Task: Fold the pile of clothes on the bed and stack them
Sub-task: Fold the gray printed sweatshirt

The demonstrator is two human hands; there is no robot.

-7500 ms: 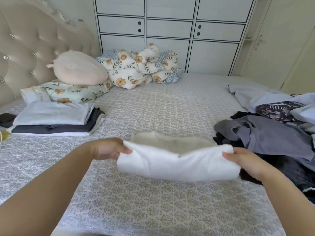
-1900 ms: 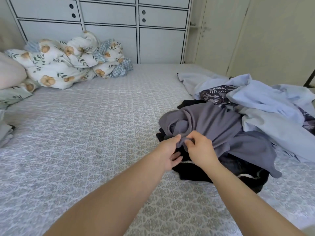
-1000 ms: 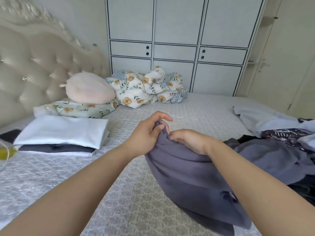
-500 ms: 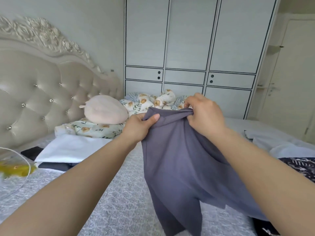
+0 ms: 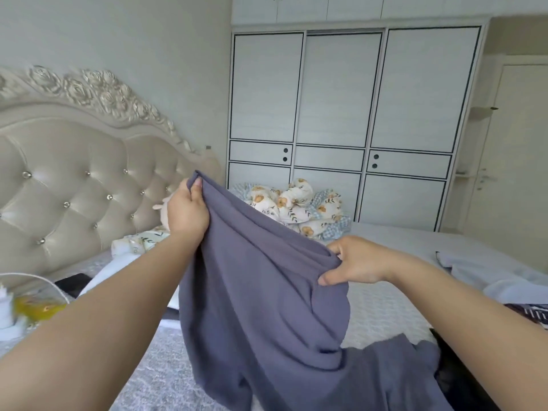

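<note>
Tufted headboard [image 5: 74, 185], white wardrobe [image 5: 350, 114]

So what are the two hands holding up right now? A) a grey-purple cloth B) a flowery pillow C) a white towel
A: the left hand and the right hand each grip the top edge of the grey-purple cloth garment, lifted above the bed.

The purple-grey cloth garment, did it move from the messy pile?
Yes. The purple-grey cloth garment left the pile on the right and now hangs above the patterned bedspread, held up by the left hand and right hand.
</note>
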